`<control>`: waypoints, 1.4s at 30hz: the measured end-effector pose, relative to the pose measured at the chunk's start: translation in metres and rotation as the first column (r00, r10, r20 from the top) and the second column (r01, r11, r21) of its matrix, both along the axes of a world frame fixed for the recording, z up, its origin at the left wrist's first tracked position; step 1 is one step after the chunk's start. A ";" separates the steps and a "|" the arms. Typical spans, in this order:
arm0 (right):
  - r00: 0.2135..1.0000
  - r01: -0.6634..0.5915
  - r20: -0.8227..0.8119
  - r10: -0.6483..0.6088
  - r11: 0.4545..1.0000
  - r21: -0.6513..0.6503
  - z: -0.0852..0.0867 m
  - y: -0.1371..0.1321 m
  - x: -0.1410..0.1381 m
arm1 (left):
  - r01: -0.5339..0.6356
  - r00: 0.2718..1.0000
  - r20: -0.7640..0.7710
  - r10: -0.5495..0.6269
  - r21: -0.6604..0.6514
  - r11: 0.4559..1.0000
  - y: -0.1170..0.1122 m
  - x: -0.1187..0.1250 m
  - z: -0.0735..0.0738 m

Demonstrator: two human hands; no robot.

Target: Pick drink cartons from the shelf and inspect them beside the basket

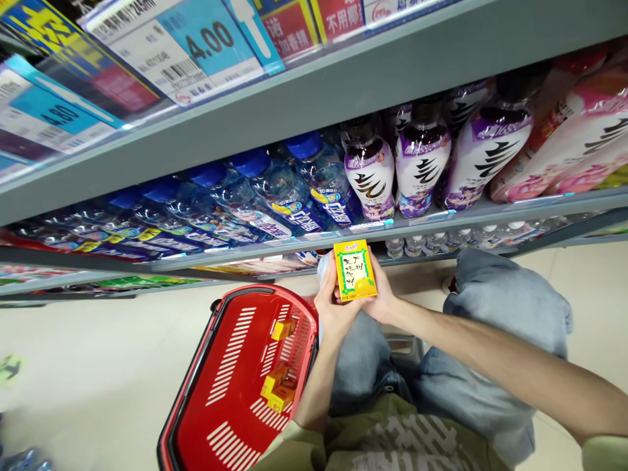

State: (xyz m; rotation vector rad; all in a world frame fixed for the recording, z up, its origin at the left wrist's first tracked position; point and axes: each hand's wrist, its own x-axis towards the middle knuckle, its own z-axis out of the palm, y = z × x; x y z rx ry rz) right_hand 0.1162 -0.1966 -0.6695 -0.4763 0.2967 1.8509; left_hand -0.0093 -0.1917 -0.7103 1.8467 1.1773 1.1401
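Observation:
Both hands are closed around a yellow drink carton point(355, 270) with a green frame, black writing and a lemon picture on its face. My left hand point(334, 302) grips its left side and lower edge; my right hand point(381, 291) holds the right side. The carton is in front of the lower shelf edge, above my bent knees. Just left of my left forearm, a red shopping basket point(230, 373) stands on the floor. Inside it lie several small yellow cartons point(280, 389).
Ahead, a grey shelf point(314, 124) carries blue-capped bottles point(275, 190), purple-and-white bottles point(370, 170) and pink bottles point(579, 150). Price tags point(206, 42) line the upper edge. Small bottles point(434, 243) stand on the lower level. Pale floor tiles point(108, 366) extend left of the basket.

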 end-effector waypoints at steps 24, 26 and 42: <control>1.000 0.000 0.008 0.000 1.000 0.017 0.000 0.000 0.001 | -0.016 1.000 -0.021 0.015 -0.064 0.998 -0.004 0.004 0.003; 1.000 -0.002 0.017 0.002 1.000 0.003 0.001 0.000 0.001 | -0.018 1.000 -0.016 0.017 -0.070 0.997 -0.004 0.004 0.003; 0.999 0.003 0.033 -0.002 1.000 -0.031 0.007 0.000 0.002 | -0.006 0.999 -0.032 0.005 -0.037 0.999 -0.003 0.004 -0.002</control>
